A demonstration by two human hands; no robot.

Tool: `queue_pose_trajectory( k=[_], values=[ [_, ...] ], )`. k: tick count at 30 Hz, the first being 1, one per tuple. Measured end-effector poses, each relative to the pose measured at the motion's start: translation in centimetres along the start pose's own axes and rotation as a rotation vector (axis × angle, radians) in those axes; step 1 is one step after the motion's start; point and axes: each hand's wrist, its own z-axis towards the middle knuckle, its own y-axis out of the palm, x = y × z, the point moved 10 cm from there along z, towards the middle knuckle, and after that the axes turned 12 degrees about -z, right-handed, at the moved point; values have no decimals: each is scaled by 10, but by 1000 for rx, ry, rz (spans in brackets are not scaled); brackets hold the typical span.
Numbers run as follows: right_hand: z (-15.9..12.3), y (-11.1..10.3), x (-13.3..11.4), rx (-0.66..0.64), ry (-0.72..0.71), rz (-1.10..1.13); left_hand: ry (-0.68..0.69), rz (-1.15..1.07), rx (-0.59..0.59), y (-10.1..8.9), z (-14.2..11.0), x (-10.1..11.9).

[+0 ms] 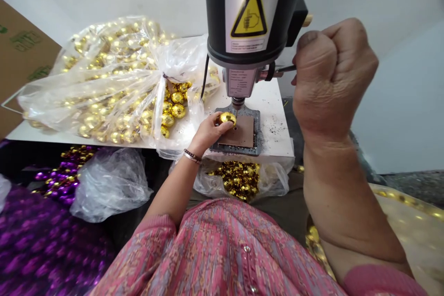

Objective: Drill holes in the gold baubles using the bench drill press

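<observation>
The left hand (208, 134) holds a mirrored gold ball (227, 119) between thumb and fingers, directly under the chuck (237, 101) of a bench drill (249, 14) and above a smooth brown pad (241, 133) on a rough steel plate (257, 125). The right hand (333, 78) is closed in a tight fist around a slim metal lever (286, 68). The drill housing is matte black. On the white table (274, 120), a clear plastic bag (114, 78) of glossy gold balls lies left of the drill. A second bag (274, 180) of faceted gold balls sits below the table edge.
</observation>
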Motion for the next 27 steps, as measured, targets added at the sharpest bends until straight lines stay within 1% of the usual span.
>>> queue_pose_trajectory(
  k=[4,7,10,12,14,16,19,23,27],
  values=[
    [0,1,-4,-10,35,29,12,187,-4,1,0,6],
    [-1,-1,-5,50,24,42,18,292,1,2,-3,12],
    [-3,-1,-2,90,38,82,11,347,-9,8,-2,14],
    [-3,0,-2,74,29,92,21,392,-32,14,1,14],
    [-3,2,-4,46,15,94,58,433,-44,18,5,14],
    [-3,2,-4,31,15,110,93,441,-47,21,9,13],
    [-9,1,-3,46,0,119,86,395,-61,23,12,5],
    [-26,-3,-1,79,-55,97,75,335,-70,24,12,-1],
    [-44,-4,3,37,-110,49,65,286,-62,24,12,-4]
  ],
)
